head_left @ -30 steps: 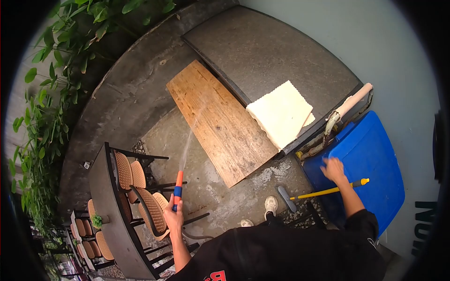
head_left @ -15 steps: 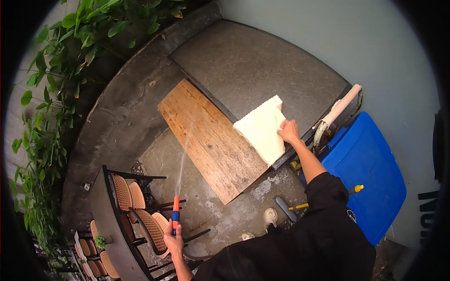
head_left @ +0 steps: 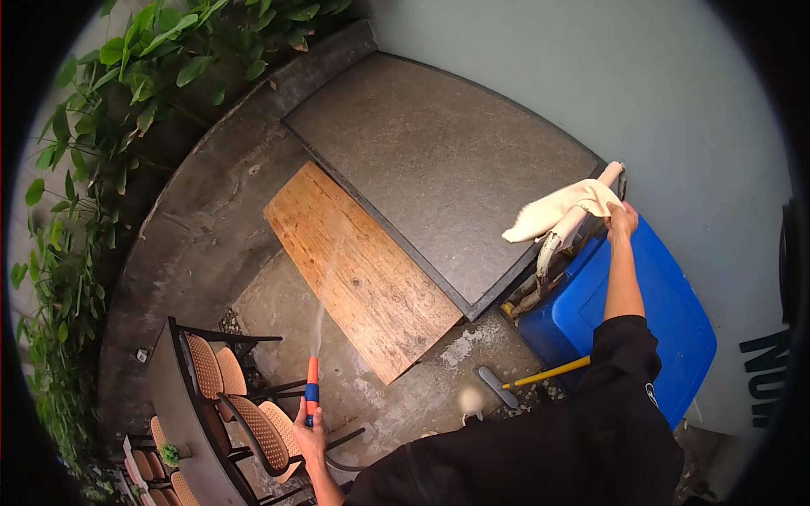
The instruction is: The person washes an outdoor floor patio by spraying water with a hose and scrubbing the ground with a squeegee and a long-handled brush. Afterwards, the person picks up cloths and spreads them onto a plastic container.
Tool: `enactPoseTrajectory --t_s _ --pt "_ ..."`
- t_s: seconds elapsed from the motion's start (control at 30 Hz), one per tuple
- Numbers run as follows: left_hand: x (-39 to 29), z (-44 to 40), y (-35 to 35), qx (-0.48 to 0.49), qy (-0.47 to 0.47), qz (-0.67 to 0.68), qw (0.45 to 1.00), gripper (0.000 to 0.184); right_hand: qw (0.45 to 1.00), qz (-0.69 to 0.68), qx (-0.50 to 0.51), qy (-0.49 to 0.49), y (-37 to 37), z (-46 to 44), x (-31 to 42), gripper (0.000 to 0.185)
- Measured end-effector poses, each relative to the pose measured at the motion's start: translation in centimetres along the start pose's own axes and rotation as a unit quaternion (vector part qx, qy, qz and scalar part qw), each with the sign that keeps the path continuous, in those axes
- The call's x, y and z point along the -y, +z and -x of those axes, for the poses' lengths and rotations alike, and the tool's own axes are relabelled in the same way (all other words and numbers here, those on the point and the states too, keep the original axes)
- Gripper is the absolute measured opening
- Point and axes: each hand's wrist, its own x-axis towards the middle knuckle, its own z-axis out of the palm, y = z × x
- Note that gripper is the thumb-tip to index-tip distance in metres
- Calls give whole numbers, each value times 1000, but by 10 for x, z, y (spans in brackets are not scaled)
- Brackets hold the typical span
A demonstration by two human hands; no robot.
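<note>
My left hand (head_left: 310, 435) is wrapped round an orange and blue hose nozzle (head_left: 313, 384). A thin spray of water leaves it toward the wooden board (head_left: 367, 282), which leans against the edge of a dark stone slab (head_left: 447, 160). On the other side, my right hand (head_left: 623, 219) grips one end of a cream cloth (head_left: 561, 211). The cloth drapes across a pale wrapped pipe (head_left: 613, 173) beside the slab, its free end hanging over the slab's corner. My right fingertips are partly covered by the cloth.
A large blue bin (head_left: 654, 295) stands below my right arm. A brush with a yellow handle (head_left: 553, 371) lies near my shoe (head_left: 471, 401). Chairs with woven backs (head_left: 257, 430) line a dark table (head_left: 202, 413) at left. Leafy plants (head_left: 126, 93) top the low wall.
My right hand has moved right with the cloth, from the upper end of the board onto the pipe. My left hand still holds the spraying nozzle. The view has shifted slightly.
</note>
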Motion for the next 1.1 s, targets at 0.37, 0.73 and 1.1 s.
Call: enactPoseTrajectory --t_s 0.37,0.73,1.1 --pt "-12 -2 -6 -3 28 -51 998 42 987 5 105 118 -1 38 21 27" --pt "1 -29 1 19 44 6 999 44 981 -167 79 -62 -227 -4 159 26" --pt "0 -30 -19 4 63 49 997 44 985 -36 -153 -67 -364 -50 -5 34"
